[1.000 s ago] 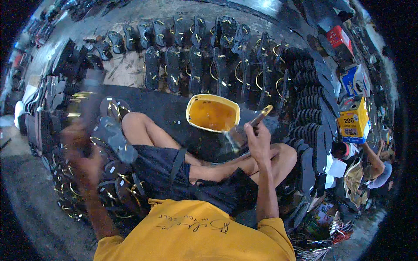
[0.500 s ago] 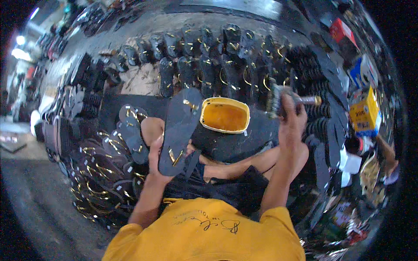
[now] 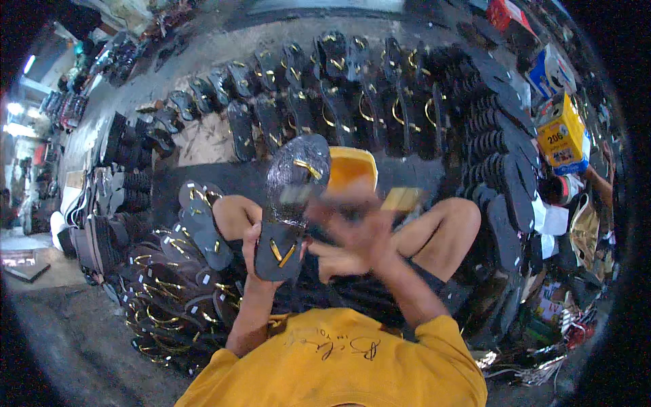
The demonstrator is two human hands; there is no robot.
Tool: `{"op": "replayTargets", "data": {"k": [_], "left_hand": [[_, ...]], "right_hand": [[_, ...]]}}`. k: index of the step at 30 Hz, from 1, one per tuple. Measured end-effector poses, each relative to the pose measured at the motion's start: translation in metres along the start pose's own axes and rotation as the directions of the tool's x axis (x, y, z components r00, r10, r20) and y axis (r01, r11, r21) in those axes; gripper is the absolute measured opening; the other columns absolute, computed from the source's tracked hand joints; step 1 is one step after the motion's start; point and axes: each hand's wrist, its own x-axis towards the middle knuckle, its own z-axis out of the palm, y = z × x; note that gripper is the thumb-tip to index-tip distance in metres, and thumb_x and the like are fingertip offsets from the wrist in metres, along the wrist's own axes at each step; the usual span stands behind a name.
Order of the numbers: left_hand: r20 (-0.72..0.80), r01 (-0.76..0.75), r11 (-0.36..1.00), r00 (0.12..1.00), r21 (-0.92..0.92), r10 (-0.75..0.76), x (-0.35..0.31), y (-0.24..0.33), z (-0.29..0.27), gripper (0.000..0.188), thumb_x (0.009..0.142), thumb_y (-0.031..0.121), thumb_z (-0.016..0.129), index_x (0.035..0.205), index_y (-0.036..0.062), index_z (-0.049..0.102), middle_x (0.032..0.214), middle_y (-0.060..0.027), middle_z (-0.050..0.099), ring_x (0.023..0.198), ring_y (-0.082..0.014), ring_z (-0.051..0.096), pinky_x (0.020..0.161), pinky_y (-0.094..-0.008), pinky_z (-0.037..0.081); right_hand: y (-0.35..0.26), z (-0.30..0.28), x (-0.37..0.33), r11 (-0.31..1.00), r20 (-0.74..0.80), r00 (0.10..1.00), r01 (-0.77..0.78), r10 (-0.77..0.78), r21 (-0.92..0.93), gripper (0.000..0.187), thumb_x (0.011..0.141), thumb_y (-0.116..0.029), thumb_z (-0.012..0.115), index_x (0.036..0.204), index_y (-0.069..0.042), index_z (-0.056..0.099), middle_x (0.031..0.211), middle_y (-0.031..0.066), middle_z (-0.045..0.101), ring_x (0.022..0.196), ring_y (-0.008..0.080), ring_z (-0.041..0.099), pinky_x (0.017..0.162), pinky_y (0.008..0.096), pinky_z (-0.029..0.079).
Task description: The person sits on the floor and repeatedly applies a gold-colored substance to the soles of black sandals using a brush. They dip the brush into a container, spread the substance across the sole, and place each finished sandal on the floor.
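A dark sandal sole with gold strap ends is held upright by my left hand, whose fingers wrap round its lower end. Its upper half shines with a wet coating, while the lower half looks matt. Across the sole's middle sweeps my right hand, smeared by motion and closed round a brush with a pale yellowish handle. The brush head is a blur against the sole. Behind both stands a yellow tub, partly hidden by the sole and the hand; orange-brown liquid shows in it in the earlier frame.
Rows of dark sandals with gold straps line the far side. A heap of sandals lies at my left. Stacked soles rise on the right, with a yellow and blue box beyond. My bent knees flank the work.
My right hand has swung left with the brush, from beside the tub onto the sole. The sole's upper half has turned from matt to glossy. The view has shifted slightly.
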Motion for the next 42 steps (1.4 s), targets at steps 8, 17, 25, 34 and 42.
{"op": "replayTargets", "data": {"k": [8,17,25,34,42], "left_hand": [[0.122,0.197,0.958,0.967,0.208,-0.225,0.004,0.011,0.008,0.061,0.099,0.053,0.050,0.132,0.0029,0.060,0.127,-0.0168,0.067,0.094,-0.0256,0.066,0.082,-0.0452,0.053],[-0.081,0.140,0.983,0.988,0.115,-0.131,0.063,0.012,0.019,0.043,0.107,0.044,0.051,0.128,0.0081,0.065,0.117,-0.0101,0.073,0.102,-0.0268,0.072,0.088,-0.0448,0.062],[-0.152,-0.103,0.924,0.974,0.368,0.169,0.072,0.000,0.033,0.044,0.110,0.038,0.046,0.143,0.0100,0.053,0.121,-0.0125,0.071,0.101,-0.0258,0.073,0.080,-0.0435,0.064],[0.076,-0.143,0.990,0.987,0.010,0.142,0.076,-0.008,0.020,0.045,0.110,0.034,0.042,0.145,0.0085,0.055,0.134,-0.0115,0.066,0.118,-0.0260,0.066,0.101,-0.0410,0.056],[0.033,-0.052,0.998,0.998,-0.024,0.053,0.081,-0.010,0.026,0.045,0.108,0.037,0.049,0.144,0.0102,0.056,0.131,-0.0137,0.068,0.111,-0.0279,0.070,0.098,-0.0448,0.058]], "right_hand": [[-0.001,-0.035,0.074,0.991,-0.092,0.994,-0.071,0.061,-0.117,0.027,0.083,-0.014,0.087,0.104,-0.002,0.075,0.087,0.0055,0.076,0.079,0.0130,0.071,0.074,0.0281,0.055],[-0.018,0.028,-0.041,0.965,0.303,0.916,0.245,-0.262,0.095,0.013,0.081,-0.015,0.080,0.094,-0.016,0.076,0.080,0.0072,0.069,0.081,0.0233,0.073,0.076,0.0396,0.058],[-0.034,0.007,0.039,0.937,0.111,0.948,-0.313,0.298,0.159,0.032,0.084,-0.028,0.084,0.106,-0.006,0.076,0.086,0.0085,0.077,0.070,0.0239,0.072,0.067,0.0376,0.058],[-0.031,0.002,-0.002,0.928,0.070,0.943,-0.333,0.326,0.169,0.022,0.084,-0.018,0.085,0.097,-0.003,0.078,0.083,0.0058,0.076,0.070,0.0135,0.069,0.065,0.0304,0.056],[0.000,-0.003,0.014,0.985,-0.183,0.982,-0.074,0.045,-0.154,0.031,0.082,-0.031,0.086,0.097,-0.006,0.076,0.086,0.0085,0.076,0.078,0.0226,0.074,0.067,0.0364,0.056]]}}
